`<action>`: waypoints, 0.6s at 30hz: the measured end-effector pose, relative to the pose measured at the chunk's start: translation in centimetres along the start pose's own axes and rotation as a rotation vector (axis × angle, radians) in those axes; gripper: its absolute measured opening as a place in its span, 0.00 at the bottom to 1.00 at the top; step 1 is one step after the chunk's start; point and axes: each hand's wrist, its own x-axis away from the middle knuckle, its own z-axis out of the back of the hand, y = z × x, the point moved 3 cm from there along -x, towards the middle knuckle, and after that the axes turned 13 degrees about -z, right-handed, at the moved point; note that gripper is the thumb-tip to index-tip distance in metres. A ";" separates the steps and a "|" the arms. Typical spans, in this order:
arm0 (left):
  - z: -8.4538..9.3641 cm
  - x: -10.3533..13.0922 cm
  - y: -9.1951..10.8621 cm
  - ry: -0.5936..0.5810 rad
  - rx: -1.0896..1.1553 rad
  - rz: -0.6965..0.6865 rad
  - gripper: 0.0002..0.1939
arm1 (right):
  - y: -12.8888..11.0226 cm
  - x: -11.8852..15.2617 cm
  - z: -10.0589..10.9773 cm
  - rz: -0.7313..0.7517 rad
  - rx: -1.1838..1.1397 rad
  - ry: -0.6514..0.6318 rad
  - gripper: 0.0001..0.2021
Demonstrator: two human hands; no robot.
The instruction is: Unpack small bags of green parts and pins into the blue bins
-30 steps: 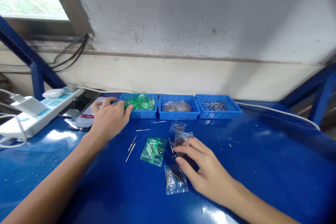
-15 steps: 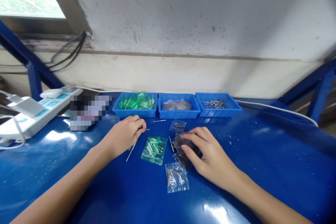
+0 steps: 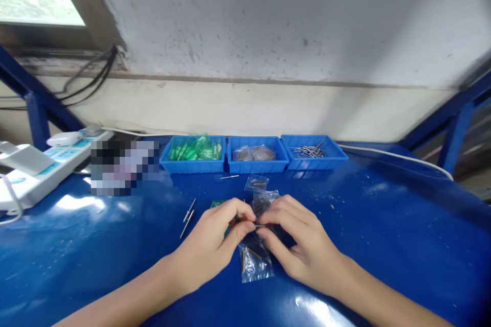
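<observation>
My left hand (image 3: 220, 235) and my right hand (image 3: 297, 232) meet in the middle, their fingertips pinched on a small metal rivet (image 3: 260, 225) between them. Under and around the fingers lie clear bags of brown screws; one bag (image 3: 256, 264) is nearest me and another (image 3: 256, 183) is farther off. My left hand mostly covers a green bag (image 3: 217, 204). Two loose rivets (image 3: 187, 217) lie left of my left hand, and a single rivet (image 3: 229, 177) rests close to the bins.
Along the back stand three blue bins: one with green packets (image 3: 195, 149), one with clear bags (image 3: 253, 153), one with loose rivets (image 3: 311, 151). A white power strip (image 3: 57, 163) with plugs is at left, beside a pixelated patch. A white cable (image 3: 399, 155) runs behind.
My left hand has moved right and nearer to me, up to my right hand. My right hand has shifted slightly from over the clear bags and now pinches the rivet too.
</observation>
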 end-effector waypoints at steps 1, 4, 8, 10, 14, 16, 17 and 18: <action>0.0 0.0 -0.1 0.023 0.020 0.018 0.03 | 0.0 0.1 -0.1 0.001 0.004 0.004 0.04; 0.3 0.0 -0.1 0.039 0.021 0.021 0.01 | 0.2 0.3 -0.3 -0.004 0.012 0.018 0.04; 1.1 0.1 0.0 0.033 -0.132 -0.106 0.02 | 0.6 0.3 -0.2 -0.056 -0.016 0.047 0.04; 1.3 0.2 -0.1 0.026 -0.192 -0.200 0.03 | 0.8 0.2 -0.1 -0.071 -0.024 0.027 0.04; 1.6 0.3 -0.3 0.054 -0.233 -0.303 0.06 | 0.8 0.1 -0.2 -0.072 -0.011 -0.021 0.05; 1.6 0.3 -0.2 0.064 -0.249 -0.317 0.05 | 0.8 0.1 -0.2 -0.076 0.000 -0.024 0.06; 1.6 0.3 -0.1 0.063 -0.252 -0.312 0.04 | 0.7 0.1 -0.2 -0.080 0.007 -0.027 0.06; 1.5 0.3 -0.1 0.060 -0.253 -0.297 0.03 | 0.7 0.1 -0.2 -0.088 0.015 -0.028 0.05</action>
